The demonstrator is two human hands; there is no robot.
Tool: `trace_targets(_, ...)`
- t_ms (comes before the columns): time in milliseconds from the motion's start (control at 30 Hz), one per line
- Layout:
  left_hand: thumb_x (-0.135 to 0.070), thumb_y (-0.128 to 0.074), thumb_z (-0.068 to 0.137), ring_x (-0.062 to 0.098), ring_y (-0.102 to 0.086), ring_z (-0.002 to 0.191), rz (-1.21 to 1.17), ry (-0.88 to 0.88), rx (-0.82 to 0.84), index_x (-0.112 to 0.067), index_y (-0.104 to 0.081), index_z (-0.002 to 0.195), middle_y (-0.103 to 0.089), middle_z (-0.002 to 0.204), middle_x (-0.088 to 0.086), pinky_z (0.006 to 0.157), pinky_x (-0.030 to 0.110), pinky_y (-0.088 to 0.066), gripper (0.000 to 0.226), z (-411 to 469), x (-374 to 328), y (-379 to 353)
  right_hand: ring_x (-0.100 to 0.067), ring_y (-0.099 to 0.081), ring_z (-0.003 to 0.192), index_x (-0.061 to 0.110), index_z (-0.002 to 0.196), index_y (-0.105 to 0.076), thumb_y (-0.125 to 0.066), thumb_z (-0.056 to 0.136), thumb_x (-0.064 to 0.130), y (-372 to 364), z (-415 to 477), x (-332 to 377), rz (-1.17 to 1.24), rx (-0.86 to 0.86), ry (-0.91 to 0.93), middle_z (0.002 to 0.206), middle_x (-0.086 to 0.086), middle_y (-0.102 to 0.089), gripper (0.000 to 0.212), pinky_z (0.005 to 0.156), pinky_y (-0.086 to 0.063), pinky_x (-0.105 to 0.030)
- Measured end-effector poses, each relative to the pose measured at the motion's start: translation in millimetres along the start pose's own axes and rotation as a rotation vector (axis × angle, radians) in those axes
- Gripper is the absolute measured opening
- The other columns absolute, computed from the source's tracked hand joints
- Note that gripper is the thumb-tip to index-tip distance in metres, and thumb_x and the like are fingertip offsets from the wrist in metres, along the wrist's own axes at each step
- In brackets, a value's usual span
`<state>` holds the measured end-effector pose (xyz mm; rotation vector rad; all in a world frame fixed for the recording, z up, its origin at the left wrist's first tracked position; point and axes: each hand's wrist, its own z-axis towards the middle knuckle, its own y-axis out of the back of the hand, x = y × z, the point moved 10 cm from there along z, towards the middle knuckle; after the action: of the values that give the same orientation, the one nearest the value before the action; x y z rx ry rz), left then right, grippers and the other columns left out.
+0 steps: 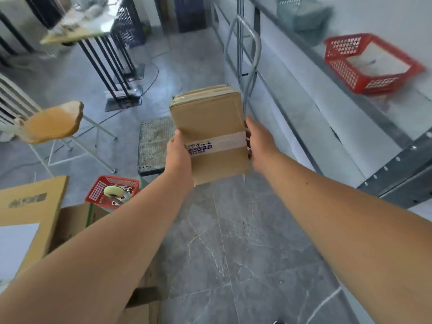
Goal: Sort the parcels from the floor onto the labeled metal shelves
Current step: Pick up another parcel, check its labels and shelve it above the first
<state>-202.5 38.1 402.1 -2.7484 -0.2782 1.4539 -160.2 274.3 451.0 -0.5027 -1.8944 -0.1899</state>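
Grey marbled floor [233, 242] fills the lower view, and everything else is placed here against the cardboard parcel [208, 127] held above it at mid-frame. Right of the parcel runs the metal shelf [350, 108], with a red basket [371, 64] on it, well apart from the parcel. Left and below the parcel stands an open cardboard carton [30, 206], and just beside that a smaller red basket [112, 190]. Further left of the parcel is a chair [51, 125] with a tan seat. The left hand [178, 153] grips the parcel's left edge, thumb on top near the tape band. The right hand [259, 139] presses the right edge, fingers together, tips hidden.
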Motion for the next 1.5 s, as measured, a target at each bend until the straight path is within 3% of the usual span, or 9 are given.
trace_targets(167,-0.083,-0.045,0.081,0.023,-0.067,0.113,-0.013,-0.119,0.014,-0.04,-0.063,0.133,-0.071,0.125,-0.004,0.102,0.052,-0.053,0.07,-87,-103,-27,-0.032,-0.069,0.108,0.023,0.108,-0.072,-0.051,0.078,0.073,2,-20,96,-0.024,-0.017,0.109,0.114,-0.007,-0.075,0.062,0.104,-0.052,-0.06)
trace_targets(433,-0.063,-0.045,0.102,0.023,-0.065,0.12,-0.018,-0.389,0.103,-0.036,-0.058,0.135,-0.069,0.125,-0.003,0.109,0.055,-0.048,0.045,-216,-269,-56,-0.018,-0.066,0.081,0.026,0.092,-0.068,-0.053,0.101,0.051,-15,-110,287,0.02,0.1,0.238,0.088,0.002,-0.07,0.03,0.072,-0.056,-0.035)
trace_targets(567,-0.061,-0.048,0.096,0.023,-0.068,0.115,-0.032,-0.504,0.124,-0.034,-0.061,0.134,-0.072,0.121,-0.001,0.106,0.055,-0.051,0.048,-286,-342,-57,-0.021,-0.065,0.093,0.026,0.11,-0.07,-0.057,0.099,0.055,-22,-158,372,0.052,0.15,0.345,0.098,0.001,-0.071,0.034,0.077,-0.053,-0.038)
trace_targets(667,-0.058,-0.054,0.092,0.024,-0.07,0.113,-0.056,-0.575,0.142,-0.033,-0.064,0.131,-0.074,0.123,0.001,0.104,0.055,-0.052,0.047,-335,-386,-52,-0.021,-0.066,0.092,0.028,0.102,-0.071,-0.059,0.097,0.057,-25,-195,424,0.09,0.196,0.393,0.094,0.003,-0.072,0.031,0.083,-0.054,-0.041)
trace_targets(800,-0.048,-0.055,0.098,0.023,-0.07,0.087,-0.1,-0.625,0.174,-0.024,-0.07,0.114,-0.075,0.09,-0.001,0.093,0.046,-0.06,0.033,-396,-428,-50,-0.021,-0.067,0.091,0.028,0.093,-0.073,-0.056,0.098,0.06,-27,-235,481,0.087,0.22,0.443,0.094,0.005,-0.074,0.036,0.081,-0.053,-0.041)
trace_targets(900,-0.039,-0.058,0.102,0.021,-0.065,0.069,-0.096,-0.612,0.2,-0.022,-0.066,0.082,-0.07,0.061,-0.003,0.068,0.034,-0.054,0.027,-431,-446,-56,-0.02,-0.067,0.093,0.026,0.104,-0.073,-0.054,0.099,0.061,-24,-263,514,0.043,0.227,0.498,0.099,0.004,-0.075,0.04,0.079,-0.052,-0.041)
trace_targets(1067,-0.044,-0.059,0.1,0.024,-0.064,0.089,-0.174,-0.663,0.257,-0.027,-0.059,0.08,-0.068,0.093,0.0,0.097,0.046,-0.056,0.027,-463,-470,-59,-0.019,-0.074,0.093,0.018,0.134,-0.063,-0.062,0.092,0.061,-20,-297,550,0.006,0.21,0.593,0.107,0.001,-0.078,0.059,0.071,-0.058,-0.039)
trace_targets(1267,-0.041,-0.056,0.096,0.027,-0.06,0.097,-0.25,-0.638,0.253,-0.027,-0.048,0.079,-0.065,0.095,-0.001,0.1,0.048,-0.053,0.023,-471,-470,-55,-0.022,-0.067,0.098,0.024,0.107,-0.072,-0.052,0.102,0.056,-30,-313,552,-0.052,0.239,0.597,0.104,0.001,-0.072,0.038,0.096,-0.055,-0.048)
trace_targets(1500,-0.036,-0.055,0.092,0.026,-0.058,0.096,-0.267,-0.577,0.239,-0.027,-0.05,0.079,-0.06,0.088,-0.004,0.106,0.049,-0.049,0.017,-470,-465,-55,-0.023,-0.066,0.096,0.026,0.1,-0.072,-0.051,0.103,0.054,-25,-310,546,-0.008,0.258,0.571,0.098,0.002,-0.072,0.035,0.09,-0.054,-0.047)
